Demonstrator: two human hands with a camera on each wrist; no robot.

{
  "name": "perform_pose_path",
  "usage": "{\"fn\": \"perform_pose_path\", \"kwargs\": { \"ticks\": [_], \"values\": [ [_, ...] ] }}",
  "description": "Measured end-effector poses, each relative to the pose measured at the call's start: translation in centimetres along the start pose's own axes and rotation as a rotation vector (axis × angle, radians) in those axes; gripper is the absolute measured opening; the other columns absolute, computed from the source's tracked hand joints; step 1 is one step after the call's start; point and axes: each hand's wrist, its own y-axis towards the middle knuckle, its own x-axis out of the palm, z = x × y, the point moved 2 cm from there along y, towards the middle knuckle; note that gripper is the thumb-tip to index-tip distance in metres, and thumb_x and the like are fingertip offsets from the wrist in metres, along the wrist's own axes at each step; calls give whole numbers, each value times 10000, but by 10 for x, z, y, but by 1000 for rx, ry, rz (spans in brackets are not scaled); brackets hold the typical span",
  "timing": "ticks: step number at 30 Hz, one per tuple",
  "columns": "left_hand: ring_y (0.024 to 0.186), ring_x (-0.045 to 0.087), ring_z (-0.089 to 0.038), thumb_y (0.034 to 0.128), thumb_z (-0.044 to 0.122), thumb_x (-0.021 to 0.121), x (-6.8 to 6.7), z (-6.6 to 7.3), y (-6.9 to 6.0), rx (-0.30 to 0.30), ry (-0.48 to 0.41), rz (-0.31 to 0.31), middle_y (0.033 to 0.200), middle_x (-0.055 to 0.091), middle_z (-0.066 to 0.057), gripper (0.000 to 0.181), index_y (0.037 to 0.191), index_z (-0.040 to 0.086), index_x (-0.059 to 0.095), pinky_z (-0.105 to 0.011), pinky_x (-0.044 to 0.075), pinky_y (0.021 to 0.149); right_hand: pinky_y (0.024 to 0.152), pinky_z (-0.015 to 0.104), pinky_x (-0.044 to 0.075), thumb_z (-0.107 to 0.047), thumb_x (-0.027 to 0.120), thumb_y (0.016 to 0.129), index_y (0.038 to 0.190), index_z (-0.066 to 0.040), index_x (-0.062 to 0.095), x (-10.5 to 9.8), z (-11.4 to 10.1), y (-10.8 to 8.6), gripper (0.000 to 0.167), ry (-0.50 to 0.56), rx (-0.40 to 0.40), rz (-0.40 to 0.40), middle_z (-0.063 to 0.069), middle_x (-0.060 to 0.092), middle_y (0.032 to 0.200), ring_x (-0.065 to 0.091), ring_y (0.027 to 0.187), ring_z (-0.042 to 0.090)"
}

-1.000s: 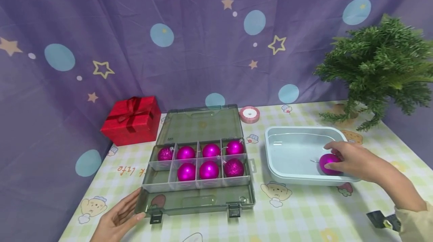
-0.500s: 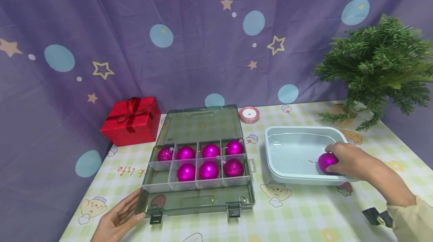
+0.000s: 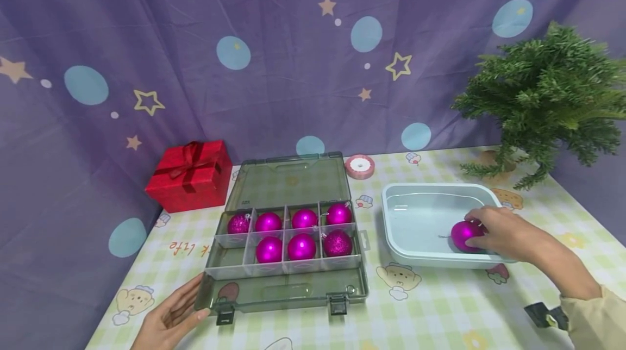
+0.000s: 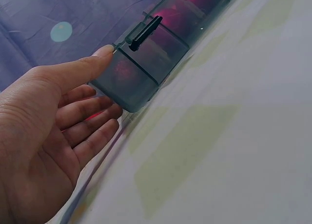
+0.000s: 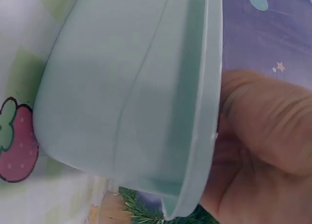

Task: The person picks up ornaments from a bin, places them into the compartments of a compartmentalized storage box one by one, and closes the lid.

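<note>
My right hand (image 3: 508,233) reaches over the near right rim of the pale blue basin (image 3: 425,222) and pinches a shiny magenta Christmas bauble (image 3: 466,237) between thumb and fingers. A thin hanger sticks out from the bauble's left side. In the right wrist view the basin's wall (image 5: 122,87) hides the bauble and fingertips. My left hand (image 3: 171,312) touches the front left corner of the grey see-through compartment box (image 3: 288,287), thumb on its edge, fingers loosely extended. Several magenta baubles (image 3: 301,247) sit in its compartments, some glittery; the front left compartment holds none.
Behind the box at the left stands a red gift box (image 3: 191,176) with a bow. A ribbon roll (image 3: 360,166) lies behind the box's right corner. A small artificial Christmas tree (image 3: 548,100) stands at the back right, before a purple curtain (image 3: 283,7).
My right hand has shifted slightly left inside the basin with the bauble, its grip now further round it. The left hand and the compartment box have stayed put.
</note>
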Motion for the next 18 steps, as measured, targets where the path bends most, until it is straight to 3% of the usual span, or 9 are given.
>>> {"fn": "perform_pose_path", "kwargs": {
  "ticks": [7,10,14,18],
  "values": [
    [1376,482,-321,932,424,785,0,0,0,-10,3,1,1543,485,-159,811,1578,87,428,-145,494,934,762,485,600,-148,850,867,1156,86,690,2,-1,-2,405,119,-21,53,57,708,991,685,889,259],
    [1361,502,-282,932,426,784,1,-1,0,-6,1,3,1540,489,-156,808,1577,91,431,-147,496,932,766,454,604,-158,850,874,1170,69,699,0,-3,-1,402,145,-47,101,36,712,1008,689,905,255],
    [1281,536,-112,930,417,788,0,-1,0,7,0,9,1533,498,-156,797,1570,91,444,-152,502,931,786,401,617,-148,842,888,1205,55,701,-3,-7,0,402,193,-100,161,58,722,1052,709,941,285],
    [1330,530,-209,930,418,788,0,-1,0,-2,-1,4,1539,491,-159,806,1574,87,435,-149,499,934,824,330,616,-158,807,929,1257,21,695,-6,-11,0,390,272,-123,183,93,715,1139,709,1005,294]
  ]
}}
